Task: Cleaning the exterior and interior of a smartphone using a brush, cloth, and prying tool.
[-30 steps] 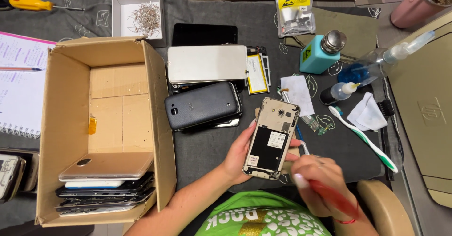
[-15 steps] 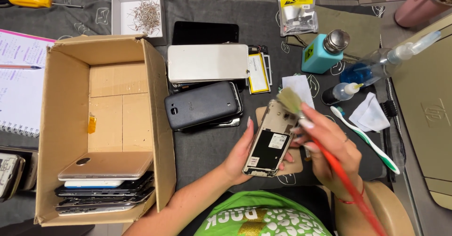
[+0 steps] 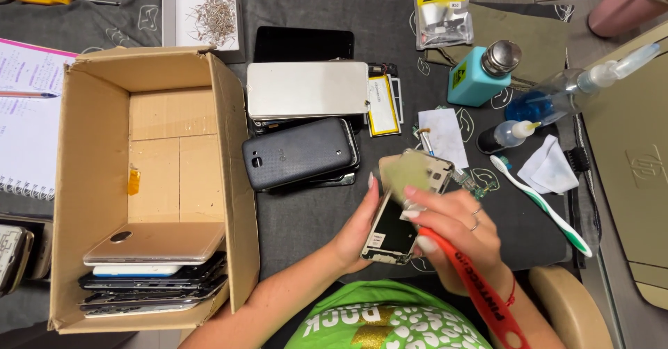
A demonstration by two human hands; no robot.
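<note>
We're mid-clean on an opened phone point(image 3: 402, 213), near centre of the mat. Left hand point(image 3: 362, 227) cups it from the left edge, fingers wrapped behind. Right hand point(image 3: 452, 227) is closed round a red-handled brush point(image 3: 473, 283), bristles on the phone's far end. Done, we'd judge: phones stacked in the box point(image 3: 97, 147) at left. Left: the pile point(image 3: 303, 123) just beyond, dark phone on top.

The right hand point(image 3: 452, 227) is sweeping the red-handled brush point(image 3: 410, 175) across the top of the opened phone point(image 3: 403, 210), its bristles now lying over the upper part after standing just off the phone's right edge.
</note>
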